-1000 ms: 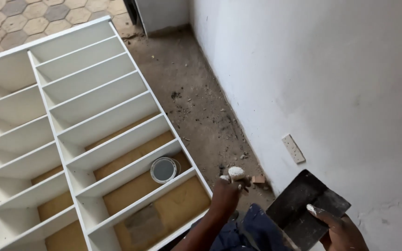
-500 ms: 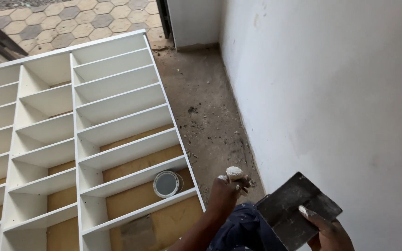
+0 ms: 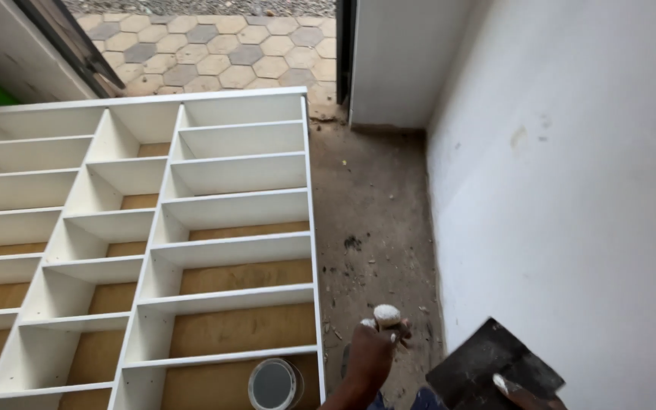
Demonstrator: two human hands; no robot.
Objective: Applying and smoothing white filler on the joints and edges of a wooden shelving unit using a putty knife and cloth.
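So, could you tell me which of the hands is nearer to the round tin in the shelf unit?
Left. The left hand is just right of the tin; the right hand is farther right, holding the dark board.

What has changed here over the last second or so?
Mostly the view: the head camera swung left and up, so more of the white shelf unit and the paved ground outside now show. The left hand keeps its grip on a white lump, and the right hand keeps the dark flat board. The round tin stays in its compartment.
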